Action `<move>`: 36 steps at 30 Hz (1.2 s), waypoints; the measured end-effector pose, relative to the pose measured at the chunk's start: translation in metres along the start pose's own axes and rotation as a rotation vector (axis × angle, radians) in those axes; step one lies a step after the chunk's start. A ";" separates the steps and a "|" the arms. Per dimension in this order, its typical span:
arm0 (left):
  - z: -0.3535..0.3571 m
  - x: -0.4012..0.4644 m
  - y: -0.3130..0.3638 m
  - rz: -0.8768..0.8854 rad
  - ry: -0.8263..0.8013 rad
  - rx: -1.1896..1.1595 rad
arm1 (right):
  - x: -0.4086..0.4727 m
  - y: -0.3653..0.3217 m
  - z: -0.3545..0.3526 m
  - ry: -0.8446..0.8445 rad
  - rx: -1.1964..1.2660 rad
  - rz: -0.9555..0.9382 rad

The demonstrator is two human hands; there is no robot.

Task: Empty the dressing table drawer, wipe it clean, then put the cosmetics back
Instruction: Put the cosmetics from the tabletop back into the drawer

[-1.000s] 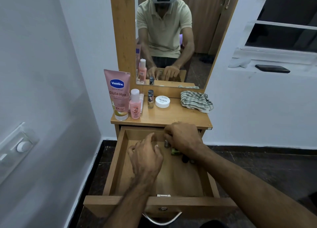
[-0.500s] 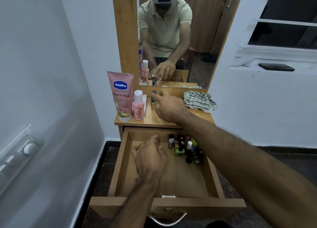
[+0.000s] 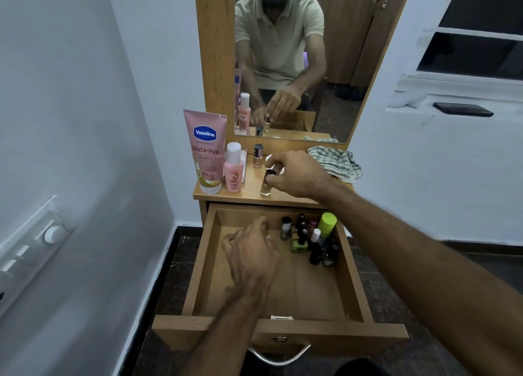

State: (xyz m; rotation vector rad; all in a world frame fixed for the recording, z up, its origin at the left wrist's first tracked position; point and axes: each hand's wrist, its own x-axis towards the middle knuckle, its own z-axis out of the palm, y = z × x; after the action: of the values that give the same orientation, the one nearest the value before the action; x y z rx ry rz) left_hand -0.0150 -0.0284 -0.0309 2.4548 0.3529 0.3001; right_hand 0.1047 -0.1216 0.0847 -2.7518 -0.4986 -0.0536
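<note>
The wooden drawer [image 3: 198, 265] stands pulled out. Several small nail-polish bottles [image 3: 310, 241] and a green-capped bottle [image 3: 327, 224] cluster in its back right corner. My left hand [image 3: 252, 251] hovers inside the drawer near the back left, fingers loosely curled and holding nothing. My right hand [image 3: 300, 174] is over the table top [image 3: 285, 198], fingertips pinched on the dark cap of a small clear bottle [image 3: 266, 189] that stands upright on the wood. A checked cloth [image 3: 336, 163] lies at the table's back right.
A pink Vaseline tube [image 3: 205, 152], a pink bottle [image 3: 233, 171] and a nail-polish bottle [image 3: 258, 156] stand at the table's left and back. The mirror [image 3: 291, 64] rises behind them. A white wall is close on the left. A phone [image 3: 462, 109] lies on the window sill.
My right hand rose from the bottle cluster in the drawer to the table top and now grips a small bottle there. My left hand stayed inside the drawer.
</note>
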 end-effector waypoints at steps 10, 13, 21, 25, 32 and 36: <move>0.003 0.000 -0.001 0.000 0.014 0.030 | -0.049 0.021 0.013 -0.340 -0.319 -0.080; 0.002 0.001 -0.003 -0.003 0.013 0.035 | -0.053 0.029 0.029 -0.321 -0.316 -0.072; 0.001 -0.001 -0.001 0.000 0.011 0.055 | -0.060 0.040 0.050 -0.250 -0.320 -0.043; 0.001 0.000 -0.002 -0.003 0.011 0.044 | -0.064 0.039 0.053 -0.221 -0.312 -0.013; 0.000 -0.001 -0.002 0.005 -0.003 0.066 | -0.071 0.044 0.062 -0.170 -0.283 0.038; 0.000 0.000 -0.001 -0.008 -0.021 0.088 | -0.073 0.046 0.062 -0.157 -0.269 0.032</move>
State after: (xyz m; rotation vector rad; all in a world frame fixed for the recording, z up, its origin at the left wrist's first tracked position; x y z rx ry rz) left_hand -0.0148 -0.0275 -0.0317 2.5401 0.3740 0.2599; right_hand 0.0507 -0.1655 0.0044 -3.0432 -0.5227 0.1119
